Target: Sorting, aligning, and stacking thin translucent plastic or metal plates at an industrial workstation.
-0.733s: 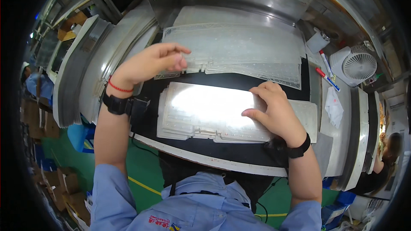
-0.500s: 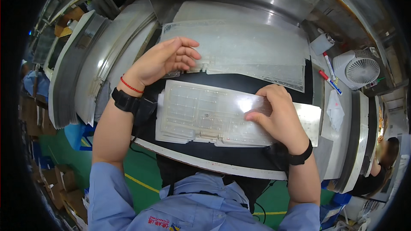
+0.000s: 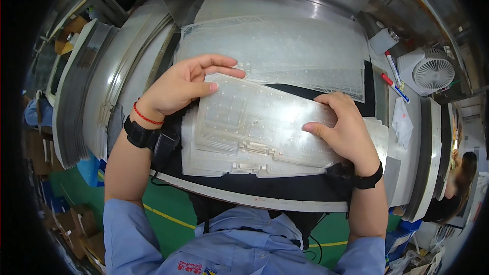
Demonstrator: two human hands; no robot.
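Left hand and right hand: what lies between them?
The head view shows a translucent dotted sheet spanning from the left hand to the right hand.

- Left forearm [image 3: 125, 173] reaches far; wrist [image 3: 146, 116] angled right.
- Left hand [image 3: 191, 82]: index nearly straight, pointing right; thumb [image 3: 205, 89] nearer, spaced from it.
- Right forearm [image 3: 368, 209] reaches far, hand [image 3: 349, 130] leaning left.
- Right thumb [image 3: 320, 129] points left, fingers [image 3: 333, 100] bent at far side, gripping.
- Hands well apart, left one slightly farther.

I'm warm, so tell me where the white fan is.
In the head view, the white fan sits far right, beside two markers, past the right hand.
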